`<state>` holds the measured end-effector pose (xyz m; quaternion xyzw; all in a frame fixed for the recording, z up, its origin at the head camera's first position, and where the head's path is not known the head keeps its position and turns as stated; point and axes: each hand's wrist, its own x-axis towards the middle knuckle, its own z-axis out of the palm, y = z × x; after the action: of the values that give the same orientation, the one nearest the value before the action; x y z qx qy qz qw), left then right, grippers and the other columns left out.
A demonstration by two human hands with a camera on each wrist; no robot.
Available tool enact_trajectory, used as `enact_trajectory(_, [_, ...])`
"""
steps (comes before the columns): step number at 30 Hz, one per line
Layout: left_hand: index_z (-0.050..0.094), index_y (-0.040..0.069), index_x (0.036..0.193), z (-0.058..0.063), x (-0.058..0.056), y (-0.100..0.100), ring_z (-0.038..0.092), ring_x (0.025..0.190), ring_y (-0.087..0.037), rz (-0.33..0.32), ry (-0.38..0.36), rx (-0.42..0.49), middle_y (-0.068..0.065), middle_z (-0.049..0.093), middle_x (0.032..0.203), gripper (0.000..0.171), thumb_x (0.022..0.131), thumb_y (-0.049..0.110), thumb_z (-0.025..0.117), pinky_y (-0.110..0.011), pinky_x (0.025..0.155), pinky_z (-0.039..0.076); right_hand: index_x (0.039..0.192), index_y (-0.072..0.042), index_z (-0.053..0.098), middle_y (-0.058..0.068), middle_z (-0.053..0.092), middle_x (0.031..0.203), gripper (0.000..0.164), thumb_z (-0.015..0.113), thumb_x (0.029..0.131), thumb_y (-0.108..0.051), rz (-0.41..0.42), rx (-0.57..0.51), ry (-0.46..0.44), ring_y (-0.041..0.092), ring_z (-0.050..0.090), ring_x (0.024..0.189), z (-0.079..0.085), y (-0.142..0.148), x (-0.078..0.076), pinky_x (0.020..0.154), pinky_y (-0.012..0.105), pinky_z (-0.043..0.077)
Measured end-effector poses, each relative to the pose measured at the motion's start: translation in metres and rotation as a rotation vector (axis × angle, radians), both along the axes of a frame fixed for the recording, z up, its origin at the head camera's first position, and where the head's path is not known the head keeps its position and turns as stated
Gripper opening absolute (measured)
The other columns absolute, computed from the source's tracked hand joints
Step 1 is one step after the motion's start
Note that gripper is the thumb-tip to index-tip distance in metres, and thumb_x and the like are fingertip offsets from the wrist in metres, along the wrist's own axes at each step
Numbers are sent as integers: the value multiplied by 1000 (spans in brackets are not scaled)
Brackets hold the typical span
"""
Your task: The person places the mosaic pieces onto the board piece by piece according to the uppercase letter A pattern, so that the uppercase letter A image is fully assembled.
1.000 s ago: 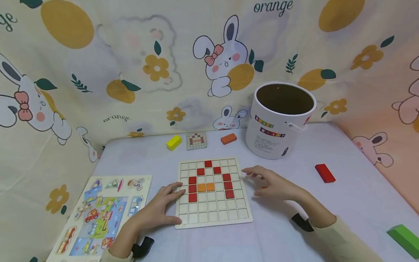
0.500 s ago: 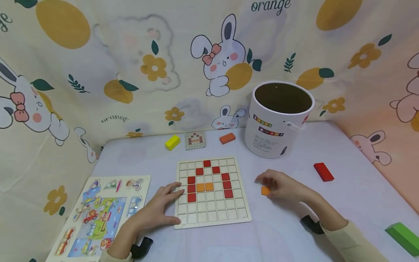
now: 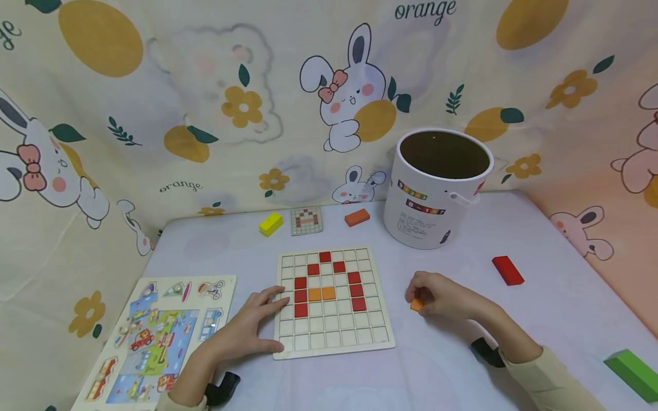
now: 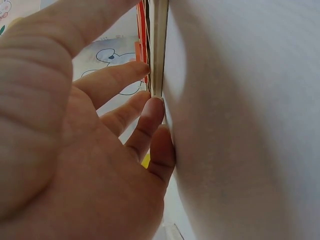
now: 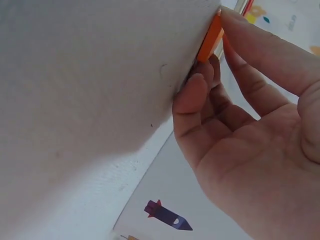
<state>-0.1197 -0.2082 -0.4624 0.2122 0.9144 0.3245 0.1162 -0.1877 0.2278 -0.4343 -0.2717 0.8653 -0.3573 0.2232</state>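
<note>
A square white grid board [image 3: 334, 323] lies in the middle of the table, with several red tiles [image 3: 300, 296] in a peaked outline and two orange tiles [image 3: 321, 294] side by side inside it. My left hand [image 3: 249, 326] rests along the board's left edge, fingers spread and thumb at the near corner; the left wrist view shows its fingertips [image 4: 151, 107] at the board's side. To the right of the board, my right hand [image 3: 444, 295] pinches a loose orange tile [image 3: 416, 305], close over the table. The right wrist view shows this tile [image 5: 211, 40] at the fingertips, partly covered.
Behind the board lie a yellow block [image 3: 271, 223], a small pattern card [image 3: 307, 221] and an orange block [image 3: 357, 217]. A tall white bucket [image 3: 418, 220] stands back right. A red block [image 3: 508, 270] and a green block [image 3: 633, 374] lie right, a picture puzzle [image 3: 221, 288] left.
My right hand has moved away from the board's right edge, to the right, and its fingers have closed on the loose orange tile. The left hand has stayed on the board.
</note>
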Motion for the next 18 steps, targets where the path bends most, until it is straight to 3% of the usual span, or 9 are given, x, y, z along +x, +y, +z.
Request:
enact_trajectory(10, [50,13,147,1,0,0,27,142,-35,-6,-9,1,-6,29,160,90,73,49,85,-60,111,31,98,-6,65,3,59,86,24,76,80,7,-23,5,-18,21,54,81,2,-1,2,68,24,51])
enact_trajectory(15, [50,13,148,2,0,0,26,142,-35,-2,-17,-1,-6,29,160,90,73,50,84,-61,110,32,97,-6,63,3,57,89,27,79,78,5,-47,10,24,21,53,82,1,2,2,68,24,50])
enact_trajectory(18, [49,13,148,2,0,0,26,143,-35,-2,-20,-3,-6,28,160,90,74,50,84,-61,110,32,88,-7,63,3,54,85,24,81,76,3,-49,15,54,20,52,79,1,4,2,65,23,48])
